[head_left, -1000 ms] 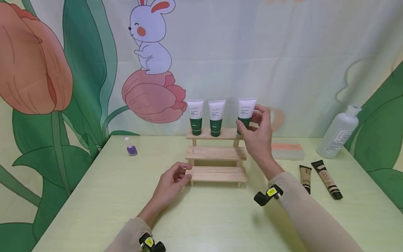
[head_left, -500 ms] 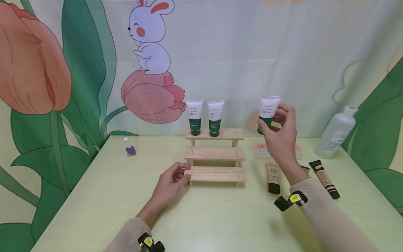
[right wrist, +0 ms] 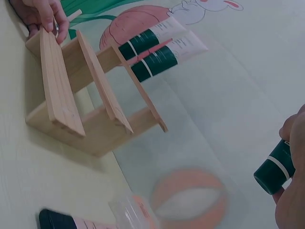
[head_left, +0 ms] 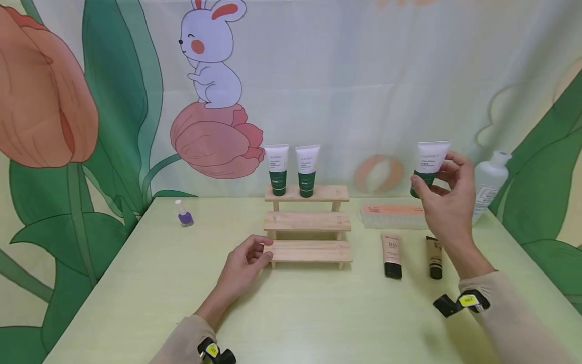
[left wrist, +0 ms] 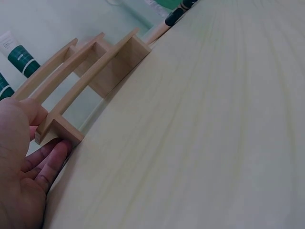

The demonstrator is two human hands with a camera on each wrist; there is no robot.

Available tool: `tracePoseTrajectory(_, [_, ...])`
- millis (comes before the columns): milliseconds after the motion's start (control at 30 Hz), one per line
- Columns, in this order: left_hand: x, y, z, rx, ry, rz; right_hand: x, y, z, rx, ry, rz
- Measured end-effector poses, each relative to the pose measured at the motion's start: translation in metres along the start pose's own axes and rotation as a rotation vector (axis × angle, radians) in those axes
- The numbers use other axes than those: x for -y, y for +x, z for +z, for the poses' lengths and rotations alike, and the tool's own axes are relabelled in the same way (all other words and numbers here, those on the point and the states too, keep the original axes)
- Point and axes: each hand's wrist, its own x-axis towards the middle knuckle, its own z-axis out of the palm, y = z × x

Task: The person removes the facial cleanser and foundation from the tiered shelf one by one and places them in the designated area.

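Observation:
My right hand (head_left: 452, 202) holds a white-and-green squeeze tube (head_left: 429, 164) upright in the air, right of the three-step wooden display rack (head_left: 307, 221). Thumb and fingers pinch the tube near its green lower part, which also shows in the right wrist view as a green tube end (right wrist: 274, 172). Two matching tubes, the left one (head_left: 278, 169) and the right one (head_left: 307, 171), stand on the rack's top step. My left hand (head_left: 243, 265) grips the left end of the lowest step; in the left wrist view its fingers (left wrist: 52, 164) reach beneath that step (left wrist: 93, 74).
Right of the rack lie a BB cream tube (head_left: 392, 255) and a smaller beige-and-black tube (head_left: 434, 258). Behind them is a flat clear case (head_left: 393, 216). A white bottle (head_left: 491, 182) stands partly behind my right hand. Purple nail polish (head_left: 185, 215) stands at the left.
My right hand has lifted the third tube off the top step and carried it to the right. My left hand has stayed on the rack.

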Motion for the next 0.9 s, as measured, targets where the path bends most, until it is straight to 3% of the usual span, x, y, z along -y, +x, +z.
tracePoseTrajectory(167, [0.000, 0.001, 0.001, -0.008, 0.018, -0.007, -0.003, 0.000, -0.026, -0.021, -0.069, -0.014])
tracePoseTrajectory(333, [0.000, 0.001, 0.001, -0.011, 0.018, -0.017, -0.005, -0.002, -0.048, -0.044, -0.084, 0.026])
tracePoseTrajectory(667, [0.001, 0.000, 0.001, -0.003, 0.008, -0.016, -0.007, -0.011, -0.082, -0.108, -0.115, 0.063])
tracePoseTrajectory(900, [0.001, 0.001, 0.001, 0.001, 0.001, -0.021, -0.013, -0.022, -0.102, -0.137, -0.210, 0.076])
